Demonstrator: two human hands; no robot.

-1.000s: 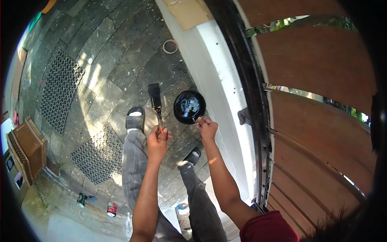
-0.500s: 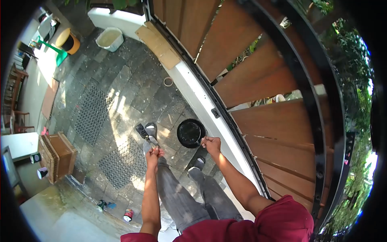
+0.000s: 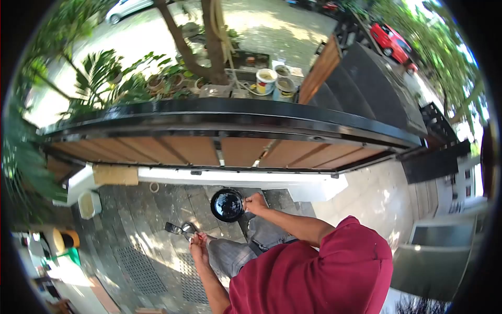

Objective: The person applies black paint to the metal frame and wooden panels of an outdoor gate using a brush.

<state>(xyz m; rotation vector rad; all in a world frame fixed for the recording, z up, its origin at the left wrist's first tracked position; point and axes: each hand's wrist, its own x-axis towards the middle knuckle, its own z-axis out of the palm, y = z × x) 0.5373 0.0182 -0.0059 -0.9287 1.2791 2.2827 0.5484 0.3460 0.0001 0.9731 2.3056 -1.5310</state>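
Note:
My right hand (image 3: 254, 203) is closed at the edge of a round black bucket (image 3: 227, 205), which has dark, glossy contents. Whether it grips the rim or a handle is hard to make out. In my left hand (image 3: 198, 246) is a thin-handled tool that looks like a paintbrush (image 3: 175, 228), its dark, flat end pointing away to the left. One foot in a sandal shows just beside the brush. Ahead of both hands stands a gate with brown slats (image 3: 240, 152) and a shiny black top rail (image 3: 235, 111).
A low white ledge (image 3: 272, 179) runs under the gate, with cardboard (image 3: 115, 175) at its left. On the paving are a tape roll (image 3: 154, 187), a white tub (image 3: 89, 204) and mats (image 3: 141, 269). Paint pails (image 3: 265, 81) and plants stand beyond the gate.
My view has swung up and to the right, bringing the gate's top rail and the street beyond into sight. Both hands keep their hold on the bucket and the paintbrush.

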